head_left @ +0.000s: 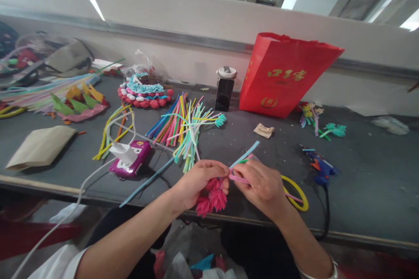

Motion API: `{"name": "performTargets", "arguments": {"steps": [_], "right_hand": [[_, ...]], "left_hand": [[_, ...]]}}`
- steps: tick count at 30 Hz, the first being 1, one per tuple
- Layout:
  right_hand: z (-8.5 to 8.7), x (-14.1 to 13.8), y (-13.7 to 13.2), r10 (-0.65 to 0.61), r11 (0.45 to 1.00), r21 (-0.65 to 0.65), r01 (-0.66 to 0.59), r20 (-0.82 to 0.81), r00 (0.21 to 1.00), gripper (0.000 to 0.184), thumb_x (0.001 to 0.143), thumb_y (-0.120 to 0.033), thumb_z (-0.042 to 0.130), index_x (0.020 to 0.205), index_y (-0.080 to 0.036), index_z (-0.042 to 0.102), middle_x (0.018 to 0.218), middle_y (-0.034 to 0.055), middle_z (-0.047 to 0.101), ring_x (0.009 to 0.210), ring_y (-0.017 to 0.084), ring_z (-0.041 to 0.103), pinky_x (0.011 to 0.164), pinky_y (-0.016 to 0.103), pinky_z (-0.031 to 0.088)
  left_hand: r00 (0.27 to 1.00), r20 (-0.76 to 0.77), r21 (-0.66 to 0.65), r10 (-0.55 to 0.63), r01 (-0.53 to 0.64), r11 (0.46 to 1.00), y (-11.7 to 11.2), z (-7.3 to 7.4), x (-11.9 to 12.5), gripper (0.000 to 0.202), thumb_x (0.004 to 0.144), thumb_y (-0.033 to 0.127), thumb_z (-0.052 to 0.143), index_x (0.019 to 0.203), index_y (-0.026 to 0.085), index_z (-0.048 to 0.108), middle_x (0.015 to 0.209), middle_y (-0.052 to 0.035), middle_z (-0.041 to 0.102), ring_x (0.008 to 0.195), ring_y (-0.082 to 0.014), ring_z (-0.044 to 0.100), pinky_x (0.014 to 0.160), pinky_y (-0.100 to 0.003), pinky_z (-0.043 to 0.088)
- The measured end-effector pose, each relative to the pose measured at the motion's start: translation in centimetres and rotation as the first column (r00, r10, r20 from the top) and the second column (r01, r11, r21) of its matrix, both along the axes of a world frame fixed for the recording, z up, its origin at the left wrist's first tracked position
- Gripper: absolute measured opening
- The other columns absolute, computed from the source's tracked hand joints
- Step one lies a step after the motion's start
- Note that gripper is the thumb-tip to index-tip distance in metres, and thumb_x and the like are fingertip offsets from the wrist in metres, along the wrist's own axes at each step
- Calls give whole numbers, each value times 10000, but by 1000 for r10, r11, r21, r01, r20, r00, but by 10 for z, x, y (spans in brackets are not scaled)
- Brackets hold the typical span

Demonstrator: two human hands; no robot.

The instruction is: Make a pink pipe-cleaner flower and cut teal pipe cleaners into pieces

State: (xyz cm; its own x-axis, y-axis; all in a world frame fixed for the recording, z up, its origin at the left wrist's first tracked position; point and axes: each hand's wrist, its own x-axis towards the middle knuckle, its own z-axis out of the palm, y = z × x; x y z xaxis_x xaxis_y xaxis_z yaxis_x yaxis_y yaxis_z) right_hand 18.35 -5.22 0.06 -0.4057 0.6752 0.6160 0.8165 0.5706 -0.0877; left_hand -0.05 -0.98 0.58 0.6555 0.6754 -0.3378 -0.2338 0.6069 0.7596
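Note:
My left hand (199,181) is closed around a magenta pipe-cleaner flower (212,197) whose fringed petals hang below my fingers. Facing it, my right hand (260,185) pinches a pink pipe cleaner (238,178) against the flower's top. A light blue pipe cleaner (245,154) sticks up and right from between both hands. Both hands hover just above the near edge of the dark grey table (360,192). A yellow loop of pipe cleaner (299,192) lies just right of my right hand.
A pile of coloured pipe cleaners (183,126) lies ahead. A purple device with a white charger (129,157) sits left, a blue glue gun (319,166) right. Farther back stand a red bag (281,74), a black jar (225,88), a flower wreath (145,91) and a brown envelope (41,146).

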Motion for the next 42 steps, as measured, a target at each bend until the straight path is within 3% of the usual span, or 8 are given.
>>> {"name": "performTargets", "arguments": {"steps": [4,8,14,17,20,27,33,42], "right_hand": [[-2,-5,0,-4,1000,11,5,-62,998,86,899,-162,554,848,-201,611,711,17,645,675,162,616,639,266,440],[-1,-12,-1,-61,995,-92,37,-282,958,129,853,-108,539,824,-216,603,707,-13,635,652,135,602,621,240,436],[11,-15,-9,-223,941,-327,91,-394,892,71,875,-286,592,863,-218,575,654,-34,570,552,126,533,552,244,409],[16,-14,-14,-229,925,-369,86,-363,903,102,925,-309,494,909,-210,518,678,-20,570,567,144,546,544,262,389],[16,-14,-15,-232,925,-371,87,-366,901,122,973,-268,413,928,-212,512,700,-13,575,564,141,532,537,265,367],[16,-15,-11,-255,896,-445,4,-506,824,182,967,-263,471,812,-225,557,614,-50,506,524,118,458,508,242,346],[14,-15,-10,-297,909,-412,62,-537,790,172,949,-259,488,815,-217,588,658,-34,536,567,128,473,560,250,374],[12,-19,-9,-248,907,-421,-28,-584,773,200,940,-243,495,761,-208,577,691,-19,563,612,129,504,605,238,416]], "left_hand": [[997,-22,90,74,-72,993,-3,3,3,212,709,298,757,716,112,656,555,-47,646,501,-112,587,543,-200,458],[996,-23,120,84,-81,990,-3,3,4,231,717,315,768,717,114,653,565,-41,643,510,-110,586,554,-206,458],[992,49,28,112,-113,993,2,-4,3,198,725,278,763,771,109,670,626,-54,670,558,-126,614,581,-219,482],[989,104,12,107,-109,994,4,-5,2,184,732,258,762,806,116,674,656,-55,682,575,-128,626,583,-219,490],[989,101,10,104,-106,994,4,-4,1,195,732,263,770,823,120,673,674,-60,694,591,-139,648,581,-218,500],[989,107,16,101,-104,994,4,-3,0,211,736,273,779,839,122,674,705,-74,716,604,-148,669,566,-214,510],[991,91,14,95,-96,995,1,-2,2,206,740,268,779,835,113,682,698,-78,719,608,-147,669,618,-236,528],[991,70,38,114,-117,992,0,0,4,243,716,289,802,824,104,688,685,-75,716,602,-140,665,615,-225,525]]}}
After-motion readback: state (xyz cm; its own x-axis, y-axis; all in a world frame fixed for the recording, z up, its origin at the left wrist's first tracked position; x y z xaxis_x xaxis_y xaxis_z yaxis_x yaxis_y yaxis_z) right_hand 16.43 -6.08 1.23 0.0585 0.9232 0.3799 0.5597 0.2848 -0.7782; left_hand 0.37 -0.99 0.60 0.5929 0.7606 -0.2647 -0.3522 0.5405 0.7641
